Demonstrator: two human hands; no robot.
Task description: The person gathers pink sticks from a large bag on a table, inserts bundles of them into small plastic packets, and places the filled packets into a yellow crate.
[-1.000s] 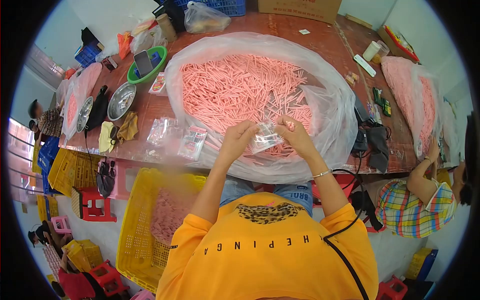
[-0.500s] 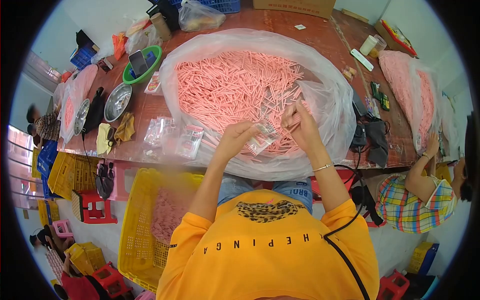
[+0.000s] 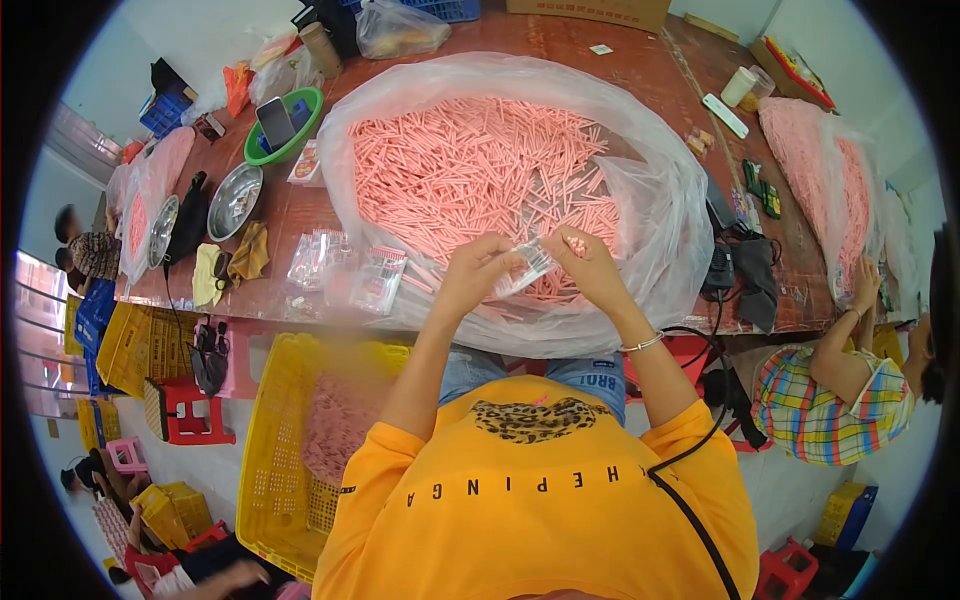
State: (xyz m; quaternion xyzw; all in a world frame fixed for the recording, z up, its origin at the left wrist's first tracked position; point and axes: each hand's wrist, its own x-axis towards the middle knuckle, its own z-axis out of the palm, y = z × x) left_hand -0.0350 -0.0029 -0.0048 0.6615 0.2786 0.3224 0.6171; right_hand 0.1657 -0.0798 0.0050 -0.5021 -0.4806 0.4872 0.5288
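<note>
My left hand [image 3: 478, 274] is closed on a small clear plastic bag [image 3: 527, 267] with white print. It holds the bag at its left side, over a heap of short pink sticks [image 3: 450, 170]. My right hand [image 3: 588, 266] pinches at the upper right edge of the same bag, fingers drawn together; whether sticks are also between them is hidden. The heap lies in a large translucent plastic sack [image 3: 660, 190] with its rim rolled outward. Further printed bags [image 3: 380, 280] lie on the table left of the sack.
The red-brown table [image 3: 290, 215] bears a metal bowl [image 3: 236, 203], a green basin [image 3: 304, 131] with a phone, and cloths. A yellow crate [image 3: 265, 460] stands left of my legs. A co-worker in a checked shirt [image 3: 835, 405] sits at right, by another sack of pink sticks [image 3: 815, 180].
My right hand has moved from above the sticks down and left to the bag's edge. The bag is tilted up more. At bottom left, another person's arm has come into view.
</note>
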